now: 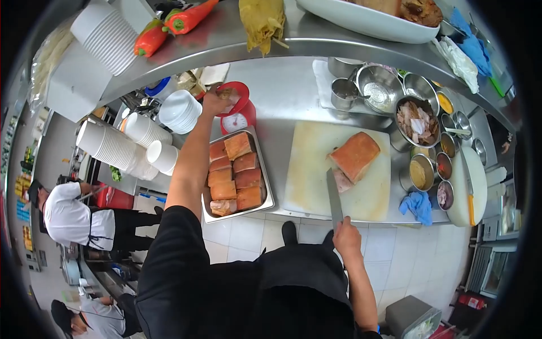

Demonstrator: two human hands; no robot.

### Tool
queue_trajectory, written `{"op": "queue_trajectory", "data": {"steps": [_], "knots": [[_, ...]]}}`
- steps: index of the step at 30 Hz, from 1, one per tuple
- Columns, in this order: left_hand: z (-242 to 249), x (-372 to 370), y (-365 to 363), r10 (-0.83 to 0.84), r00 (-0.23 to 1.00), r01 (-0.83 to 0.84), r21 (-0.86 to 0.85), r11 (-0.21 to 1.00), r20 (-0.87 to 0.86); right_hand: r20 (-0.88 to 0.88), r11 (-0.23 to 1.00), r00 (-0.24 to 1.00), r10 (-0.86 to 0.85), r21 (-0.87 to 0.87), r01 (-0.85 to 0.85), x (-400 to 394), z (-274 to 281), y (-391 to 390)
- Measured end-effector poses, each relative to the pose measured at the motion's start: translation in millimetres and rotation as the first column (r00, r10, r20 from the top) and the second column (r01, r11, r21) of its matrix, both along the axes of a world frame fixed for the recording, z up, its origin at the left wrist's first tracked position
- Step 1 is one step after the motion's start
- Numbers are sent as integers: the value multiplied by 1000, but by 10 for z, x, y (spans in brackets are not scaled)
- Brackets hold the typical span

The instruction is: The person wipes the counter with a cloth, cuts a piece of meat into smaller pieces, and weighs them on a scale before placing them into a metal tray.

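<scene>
My right hand (346,239) is closed round the handle of a large knife (333,195), its blade over the near part of a white cutting board (305,169). Beside the blade tip lies a thin cut slice of meat (342,181), against a brown-skinned slab of meat (357,153). At the far left, my left hand (215,103) reaches to the red bowl (240,92) on a red dial scale (235,122); its fingers are too small and partly hidden to read. A metal tray (267,199) with several brown meat pieces (238,146) stands below the scale.
Metal bowls (379,85) and containers of ingredients stand right of the board, near a blue cloth (416,207) and a yellow-handled knife (471,208). White tubs (106,146) stack at left. A steel shelf (214,50) spans the far side. Two people in white shirts (73,217) are at left.
</scene>
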State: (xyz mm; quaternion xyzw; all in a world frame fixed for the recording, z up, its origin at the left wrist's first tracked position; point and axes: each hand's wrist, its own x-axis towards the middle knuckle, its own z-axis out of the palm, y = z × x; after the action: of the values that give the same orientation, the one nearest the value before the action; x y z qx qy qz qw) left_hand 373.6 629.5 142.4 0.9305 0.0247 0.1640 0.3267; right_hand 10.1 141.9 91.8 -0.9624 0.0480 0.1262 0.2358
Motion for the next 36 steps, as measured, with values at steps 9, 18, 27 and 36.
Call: {"op": "queue_trajectory", "data": {"steps": [9, 18, 27, 36], "knots": [[128, -227, -162, -30, 997, 20, 146, 989, 69, 27, 997, 999, -30, -72, 32, -6, 35, 124], [109, -228, -123, 40, 999, -42, 90, 995, 23, 59, 996, 995, -78, -31, 79, -51, 29, 143], [290, -475, -428, 21, 998, -17, 85, 996, -52, 43, 998, 998, -55, -16, 55, -44, -26, 59], [-523, -2393, -2507, -476, 865, 450, 178, 875, 155, 34, 983, 999, -36, 180, 30, 21, -61, -150]]}}
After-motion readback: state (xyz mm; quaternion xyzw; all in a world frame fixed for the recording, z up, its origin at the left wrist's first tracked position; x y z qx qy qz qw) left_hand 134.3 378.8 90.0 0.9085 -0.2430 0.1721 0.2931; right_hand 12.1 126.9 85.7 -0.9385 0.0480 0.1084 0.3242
